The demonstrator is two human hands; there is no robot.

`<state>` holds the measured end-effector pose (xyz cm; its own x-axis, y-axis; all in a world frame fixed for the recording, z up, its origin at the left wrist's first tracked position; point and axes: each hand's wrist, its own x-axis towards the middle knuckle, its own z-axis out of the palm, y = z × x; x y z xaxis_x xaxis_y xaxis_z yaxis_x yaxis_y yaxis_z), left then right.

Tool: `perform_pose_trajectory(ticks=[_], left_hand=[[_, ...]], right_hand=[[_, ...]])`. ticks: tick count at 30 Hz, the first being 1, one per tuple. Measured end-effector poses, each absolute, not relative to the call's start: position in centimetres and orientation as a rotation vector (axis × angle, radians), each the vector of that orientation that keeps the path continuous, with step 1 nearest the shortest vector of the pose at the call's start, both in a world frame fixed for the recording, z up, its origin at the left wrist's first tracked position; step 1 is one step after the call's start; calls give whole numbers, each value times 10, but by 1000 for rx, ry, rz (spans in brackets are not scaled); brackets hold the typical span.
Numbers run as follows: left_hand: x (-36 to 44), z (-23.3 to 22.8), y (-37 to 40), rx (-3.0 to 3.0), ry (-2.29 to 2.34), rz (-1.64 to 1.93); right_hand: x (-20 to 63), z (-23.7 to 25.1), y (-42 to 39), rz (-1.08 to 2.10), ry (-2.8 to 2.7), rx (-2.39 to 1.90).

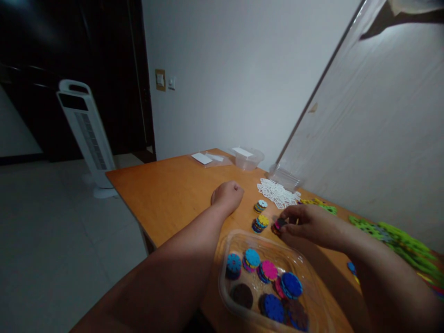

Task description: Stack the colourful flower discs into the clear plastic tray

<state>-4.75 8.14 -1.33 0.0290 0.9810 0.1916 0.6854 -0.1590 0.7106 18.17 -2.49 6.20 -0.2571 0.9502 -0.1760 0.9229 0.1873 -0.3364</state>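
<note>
"So, what's closest on your feed?"

"A clear plastic container point(255, 283), with stacks of notched discs point(268, 270) in it, topped in blue, pink and brown. My right forearm point(381, 261) crosses beside it and hides some of the wooden table point(166, 185)."

"And just past the container?"

"The brown-topped disc stack point(278, 226), on the table beyond the far rim. My right hand point(312, 222) comes in from the right and pinches it, thumb on the near side and index finger on the far side, so its right edge is covered. Just left of it, apart, stands the yellow-topped stack point(261, 223); the pale-topped stack point(261, 205) is behind that."

"Your left hand?"

"Clenched on the tabletop point(228, 196), left of the stacks; I can't tell whether anything is inside."

"What crowds the back?"

"White lattice pieces point(277, 192) lie past the right fingers, green plastic pieces point(395, 240) along the wall on the right. Farther off come a clear box point(285, 176) and a clear bowl point(251, 159); a white tower fan point(88, 125) stands on the floor, left."
</note>
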Motion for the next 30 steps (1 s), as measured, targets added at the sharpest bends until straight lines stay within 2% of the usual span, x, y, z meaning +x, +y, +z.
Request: perform_pose_trajectory(ticks=[9, 13, 16, 21, 26, 30], left_hand=[[-47, -18, 83, 1913, 1694, 936], [-46, -18, 83, 1913, 1680, 931], [-46, -16, 82, 1895, 1682, 913], [-46, -13, 80, 1885, 1675, 908], [-47, -12, 79, 1880, 1683, 887], [-47, -13, 79, 1886, 1672, 876]], right_hand=[[117, 100, -79, 596, -2463, -1580], [82, 96, -101, 712, -2535, -1593], [70, 83, -104, 681, -2561, -1604], [64, 71, -100, 639, -2584, -1590], [73, 89, -98, 680, -2535, -1537], [112, 99, -78, 560, -2383, -1544]])
